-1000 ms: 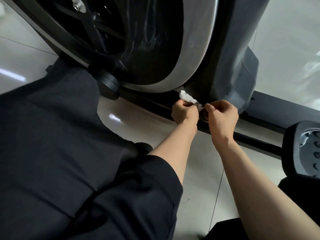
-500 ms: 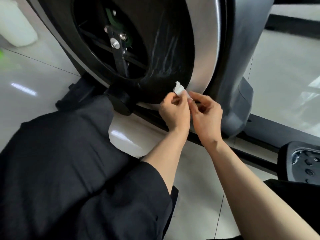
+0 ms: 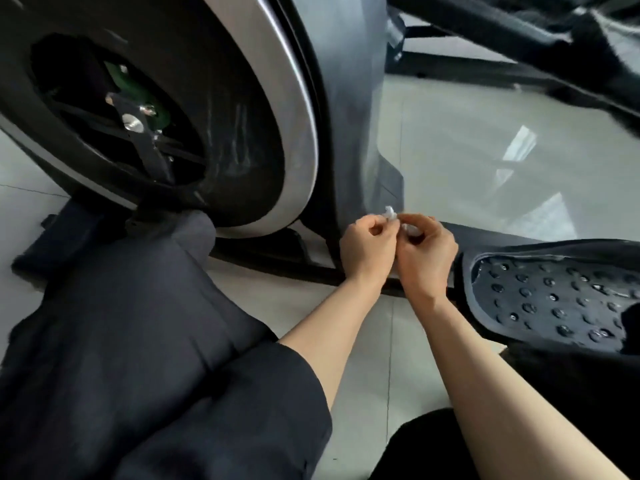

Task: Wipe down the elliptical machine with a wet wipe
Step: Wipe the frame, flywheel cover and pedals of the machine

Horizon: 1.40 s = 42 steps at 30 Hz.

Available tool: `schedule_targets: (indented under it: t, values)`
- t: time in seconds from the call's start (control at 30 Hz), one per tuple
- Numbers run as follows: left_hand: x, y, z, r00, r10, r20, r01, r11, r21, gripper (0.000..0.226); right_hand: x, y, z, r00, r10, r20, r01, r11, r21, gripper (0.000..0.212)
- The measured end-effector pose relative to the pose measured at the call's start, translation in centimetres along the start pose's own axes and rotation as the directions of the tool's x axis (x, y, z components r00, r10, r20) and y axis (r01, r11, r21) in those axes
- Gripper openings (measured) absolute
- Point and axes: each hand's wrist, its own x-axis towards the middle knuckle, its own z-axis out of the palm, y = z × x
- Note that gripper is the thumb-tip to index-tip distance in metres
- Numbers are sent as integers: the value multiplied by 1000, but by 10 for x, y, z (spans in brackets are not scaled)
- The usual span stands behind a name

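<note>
We pinch a small crumpled white wet wipe (image 3: 390,213) between our curled left hand (image 3: 369,249) and right hand (image 3: 426,252), beside the grey elliptical machine housing (image 3: 349,98).

The flywheel (image 3: 180,109) stands at the upper left, with the housing (image 3: 349,109) just right of it. The left hand (image 3: 369,249) and right hand (image 3: 427,256) meet before the housing's lower edge, pinching the wipe (image 3: 391,213) between them. The pedal (image 3: 554,292) lies right of the hands. A knee (image 3: 145,306) rests on the floor (image 3: 485,161) below the flywheel.
</note>
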Motion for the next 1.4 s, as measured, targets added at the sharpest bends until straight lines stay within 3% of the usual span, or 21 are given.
schedule_targets:
  t: [0.07, 0.13, 0.23, 0.3, 0.37, 0.47, 0.57, 0.67, 0.77, 0.9, 0.97, 1.0, 1.07, 1.13, 1.23, 1.3, 1.4]
  values:
    - [-15, -9, 39, 984, 2, 178, -19, 996, 91, 36, 3, 31, -36, 991, 77, -108, -87, 992, -88, 15]
    - [-28, -20, 72, 942, 14, 334, -76, 982, 172, 25, 3, 58, -65, 968, 114, -224, -156, 971, -180, 17]
    - [-47, -31, 111, 902, 49, 428, -178, 947, 266, 31, 0, 91, -108, 944, 78, -319, -201, 905, -375, 16]
    - [-53, -39, 127, 909, 62, 413, -214, 919, 331, 46, -4, 115, -131, 972, 93, -216, -200, 814, -546, 16]
    - [-52, -52, 137, 917, 21, 398, -199, 890, 411, 55, -10, 132, -144, 994, 106, -34, -102, 748, -656, 20]
    - [-44, -68, 145, 932, -134, 336, -56, 864, 501, 55, -9, 143, -143, 976, 5, 216, 132, 777, -616, 28]
    - [-38, -73, 155, 932, -153, 330, -21, 883, 469, 49, 13, 150, -130, 914, 9, 407, 232, 809, -540, 29]
    - [-36, -75, 161, 949, -104, 297, -35, 903, 428, 43, 51, 159, -126, 870, 47, 491, 305, 731, -610, 28]
    - [-33, -79, 163, 959, -98, 267, -18, 916, 400, 43, 77, 169, -128, 905, 63, 421, 270, 678, -683, 31]
    - [-24, -87, 163, 947, -129, 296, 3, 920, 391, 43, 66, 170, -119, 944, 34, 329, 162, 821, -547, 22]
    - [-18, -85, 160, 942, -138, 306, 12, 925, 379, 42, 66, 159, -124, 947, 208, 244, -94, 907, -410, 15]
    - [-15, -81, 158, 945, -147, 293, 37, 936, 350, 42, 68, 153, -128, 916, 335, 220, -287, 932, -222, 14]
    - [-11, -67, 152, 951, -185, 249, 133, 968, 211, 40, 71, 136, -133, 830, 491, 266, -553, 789, 269, 19]
    - [-8, -48, 144, 953, -206, 222, 209, 978, 9, 37, 72, 121, -128, 791, 496, 358, -609, 585, 535, 27]
    - [-5, -20, 121, 964, -148, 219, 196, 956, -216, 27, 67, 92, -106, 787, 429, 443, -617, 532, 580, 25]
    - [-2, -9, 104, 977, -111, 181, 156, 954, -258, 21, 63, 76, -91, 807, 383, 449, -588, 585, 558, 22]
    - [4, 0, 59, 993, -113, -18, 106, 969, -225, 18, 54, 38, -58, 825, 258, 503, -517, 703, 488, 20]
